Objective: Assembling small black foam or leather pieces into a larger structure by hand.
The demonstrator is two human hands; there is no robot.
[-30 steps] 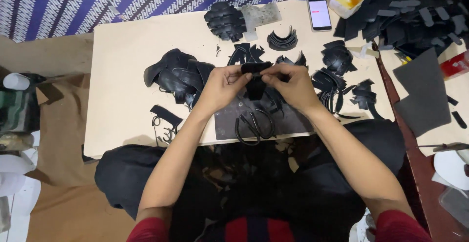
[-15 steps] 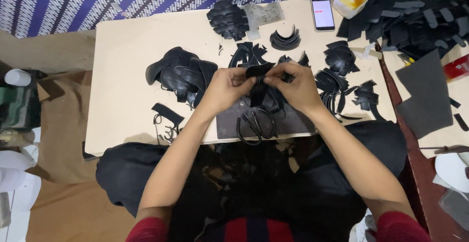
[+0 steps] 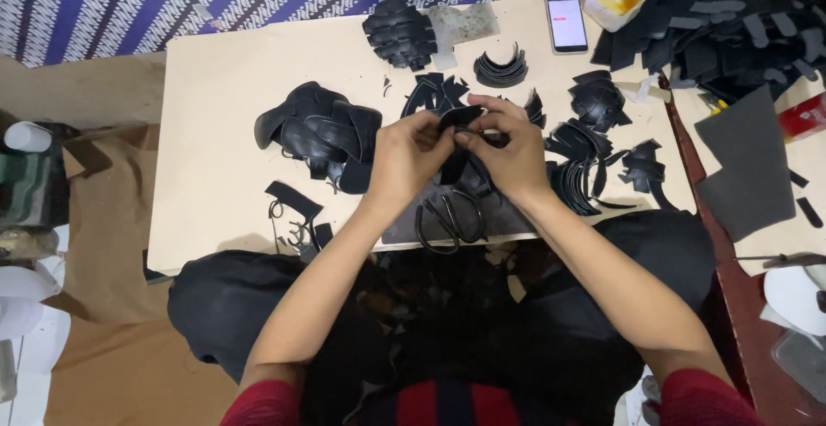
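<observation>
The person's left hand (image 3: 404,161) and right hand (image 3: 508,152) meet over the middle of the pale board (image 3: 215,73), fingertips facing each other. Between them sits a small black strap piece (image 3: 458,119): both hands pinch it, the left at its near-left end, the right over its top and right side, so the piece lies raised just above the board, bridging the two hands. Its lower part hangs down between the palms and is partly hidden.

Directly below the hands, near the board's front edge, lie black scissors (image 3: 449,217) on a dark mat. To the left of the left hand rests a pile of black straps (image 3: 314,129), close but apart from it. Right of the right hand lie more curved black pieces (image 3: 594,103). A phone (image 3: 566,21) lies at the far edge.
</observation>
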